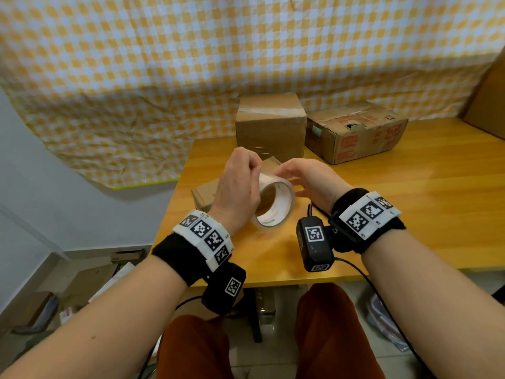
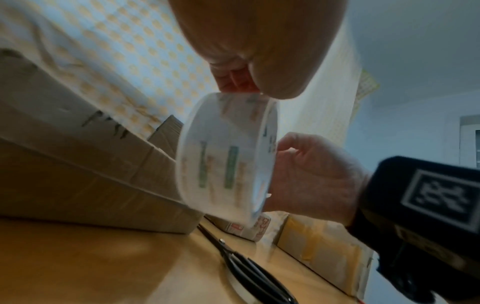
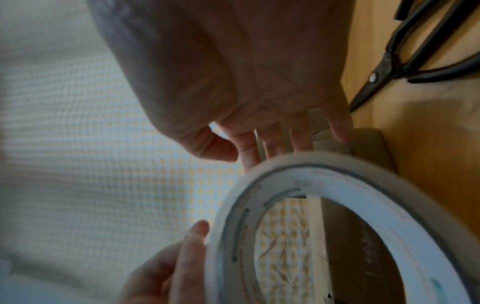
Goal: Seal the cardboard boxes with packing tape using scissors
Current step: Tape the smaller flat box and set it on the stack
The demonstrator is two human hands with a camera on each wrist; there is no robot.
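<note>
A roll of clear packing tape [image 1: 274, 203] is held tilted above the wooden table [image 1: 396, 203]. My left hand [image 1: 246, 176] grips its left side, thumb on the rim in the right wrist view, fingertips pinching the top of the tape roll [image 2: 226, 156]. My right hand [image 1: 289, 176] lies over the roll's far side, fingers on its outer face and thumb at its edge. Black scissors [image 2: 249, 265] lie flat on the table below the roll, blades closed; the scissors [image 3: 405, 55] are hidden in the head view. A small cardboard box [image 1: 205, 195] sits just beyond my hands.
A tall taped box [image 1: 270, 124] stands at the table's back middle, and a worn printed box [image 1: 355, 132] sits to its right. A checked cloth [image 1: 191, 64] hangs behind. The table's front edge runs above my knees; clutter lies on the floor at left.
</note>
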